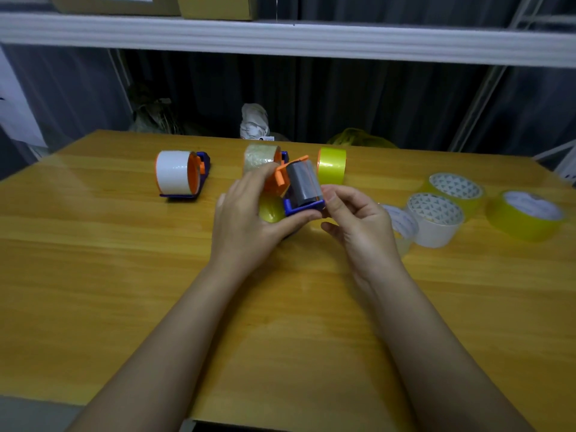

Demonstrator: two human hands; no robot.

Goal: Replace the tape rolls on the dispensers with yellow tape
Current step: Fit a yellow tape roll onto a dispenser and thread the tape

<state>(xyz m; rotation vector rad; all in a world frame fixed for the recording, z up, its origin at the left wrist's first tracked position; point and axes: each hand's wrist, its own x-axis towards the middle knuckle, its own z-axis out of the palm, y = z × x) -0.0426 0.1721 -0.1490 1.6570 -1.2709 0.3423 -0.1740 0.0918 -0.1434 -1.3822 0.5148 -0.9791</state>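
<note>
My left hand (249,213) grips an orange and blue tape dispenser (296,188) lifted over the table's middle, with yellow tape (271,208) showing under my palm. My right hand (352,213) pinches the dispenser's blue front edge beside its grey roller. A dispenser with a white roll (179,174) stands at the back left. Behind my hands stand a dispenser with a clear roll (260,159) and one with a yellow roll (332,165).
Loose rolls lie at the right of the wooden table (124,260): a clear one (400,222), a white one (434,219) and two yellow ones (455,188) (528,215). A white shelf (280,35) with cardboard boxes runs overhead behind the table.
</note>
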